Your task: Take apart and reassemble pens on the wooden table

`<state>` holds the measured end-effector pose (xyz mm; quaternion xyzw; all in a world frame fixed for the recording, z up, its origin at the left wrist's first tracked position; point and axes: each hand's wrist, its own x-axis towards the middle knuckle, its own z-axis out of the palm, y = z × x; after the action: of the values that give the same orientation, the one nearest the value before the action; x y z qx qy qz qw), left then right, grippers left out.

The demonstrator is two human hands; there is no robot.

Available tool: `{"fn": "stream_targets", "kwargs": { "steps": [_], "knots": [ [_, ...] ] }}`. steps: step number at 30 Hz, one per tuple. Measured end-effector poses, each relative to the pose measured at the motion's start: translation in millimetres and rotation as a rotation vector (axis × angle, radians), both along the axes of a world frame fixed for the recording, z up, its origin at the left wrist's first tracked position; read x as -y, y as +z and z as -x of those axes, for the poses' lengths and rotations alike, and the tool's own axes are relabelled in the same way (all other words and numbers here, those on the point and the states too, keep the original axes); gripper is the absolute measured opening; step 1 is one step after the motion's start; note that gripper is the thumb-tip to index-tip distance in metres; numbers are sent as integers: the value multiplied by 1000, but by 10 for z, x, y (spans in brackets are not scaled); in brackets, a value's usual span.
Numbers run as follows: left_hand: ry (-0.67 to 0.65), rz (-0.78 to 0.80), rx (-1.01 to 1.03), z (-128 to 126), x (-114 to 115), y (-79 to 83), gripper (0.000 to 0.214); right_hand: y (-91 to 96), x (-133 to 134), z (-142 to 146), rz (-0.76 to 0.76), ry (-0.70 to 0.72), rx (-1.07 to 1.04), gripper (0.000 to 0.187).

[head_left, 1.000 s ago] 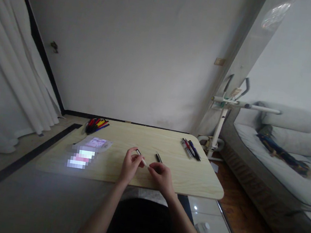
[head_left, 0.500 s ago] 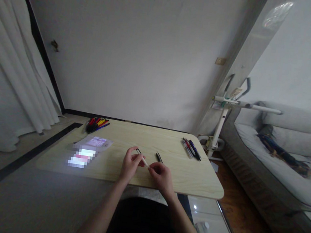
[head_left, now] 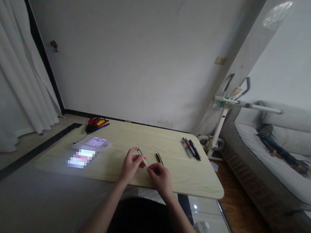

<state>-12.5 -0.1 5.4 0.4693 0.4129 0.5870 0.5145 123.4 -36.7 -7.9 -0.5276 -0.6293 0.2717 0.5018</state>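
Observation:
Over the front of the pale wooden table, my left hand is closed round a slim white pen, which slants down toward the right. Its dark upper end shows above the left fingers. At the lower end, my right hand pinches with thumb and fingertips; the exact contact is too small to make out. Just beyond the right hand, a black pen part lies on the table, partly beside another dark slim piece.
Several pens lie at the table's right rear. Another bunch of coloured pens is at the left rear. In front of it are a clear plastic bag and a bright blurred patch. A grey sofa stands right.
Both hands have shifted only slightly, the right hand a little leftward along the white pen. The pen stays held, and the things on the table have not moved.

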Motion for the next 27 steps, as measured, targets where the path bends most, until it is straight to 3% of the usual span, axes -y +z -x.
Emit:
{"fn": "stream_targets", "kwargs": {
  "steps": [17, 27],
  "knots": [
    [-28, -16, -35, 3, -8, 1, 50, 0, 5, -5, 4, 26, -8, 17],
    [14, -50, -93, 22, -24, -37, 33, 64, 52, 4, 12, 89, -11, 23]
  ]
}}
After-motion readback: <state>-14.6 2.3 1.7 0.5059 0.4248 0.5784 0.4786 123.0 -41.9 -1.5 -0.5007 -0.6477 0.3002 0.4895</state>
